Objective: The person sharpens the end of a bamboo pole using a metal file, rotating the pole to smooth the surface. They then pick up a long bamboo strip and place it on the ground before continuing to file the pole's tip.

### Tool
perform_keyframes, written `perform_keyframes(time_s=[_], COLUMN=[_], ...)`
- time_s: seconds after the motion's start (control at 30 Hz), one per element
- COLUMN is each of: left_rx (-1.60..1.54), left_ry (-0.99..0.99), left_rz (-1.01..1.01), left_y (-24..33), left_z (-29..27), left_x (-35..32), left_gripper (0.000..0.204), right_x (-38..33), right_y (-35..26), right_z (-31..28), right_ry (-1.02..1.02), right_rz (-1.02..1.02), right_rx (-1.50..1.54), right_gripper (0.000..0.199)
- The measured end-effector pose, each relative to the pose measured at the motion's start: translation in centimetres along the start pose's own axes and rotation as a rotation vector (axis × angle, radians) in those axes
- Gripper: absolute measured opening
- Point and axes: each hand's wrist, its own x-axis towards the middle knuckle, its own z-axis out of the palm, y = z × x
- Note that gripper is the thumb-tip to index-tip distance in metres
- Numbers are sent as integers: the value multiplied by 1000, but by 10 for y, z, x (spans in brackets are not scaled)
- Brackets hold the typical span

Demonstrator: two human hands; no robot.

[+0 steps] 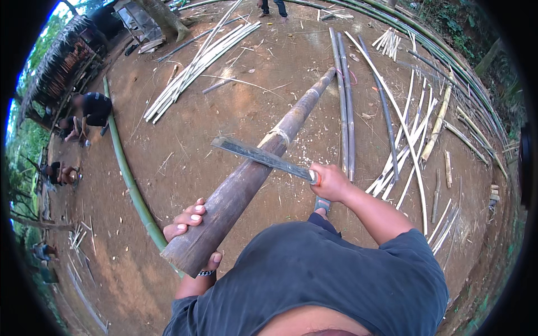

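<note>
bamboo pole [232,193], thick and brown, runs from your left hand [183,219] up and away to the right; take it as landmark. left fingers clamped around its near end, thumb on the opposite side. your right hand [332,182], right of the pole, has its fingers closed together on the handle of a long blade [263,158]. blade lies across the pole's middle stretch; cannot tell whether it touches.

done, as far as shows: pale ring [280,135] at the joint just beyond the blade, surface looking pared there. light chips [302,152] strewn to the pole's right.

remaining, by judgement: pole looks whole and unsplit, near length mostly dark-skinned, so your work on this piece seems early.

elsewhere: pale strips [196,73] heaped left of the pole's far end, apparently already split; more split lengths [412,140] well apart to its right. green stem [133,187] to its left, looks uncut. two dark poles [348,112] just beside its far end; contact unclear.
</note>
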Motion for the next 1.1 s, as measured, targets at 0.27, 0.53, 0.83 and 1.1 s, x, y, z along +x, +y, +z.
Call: perform_keyframes(time_s=[0.27,0.53,0.83,1.1], left_rx=[-6,49,30,45], left_ry=[-178,-278,-320,-299], left_rz=[-71,-32,6,22], left_y=[8,12,5,16], left_z=[1,0,7,2], left_x=[7,11,15,11], left_gripper=[83,81,81,74], right_x=[-3,-2,8,-9], right_y=[2,14,34,3], right_z=[-23,-35,-39,-12], right_ry=[-51,-77,20,25], right_rz=[4,31,76,-102], right_rx=[-35,-6,-111,-4], right_gripper=[26,22,22,30])
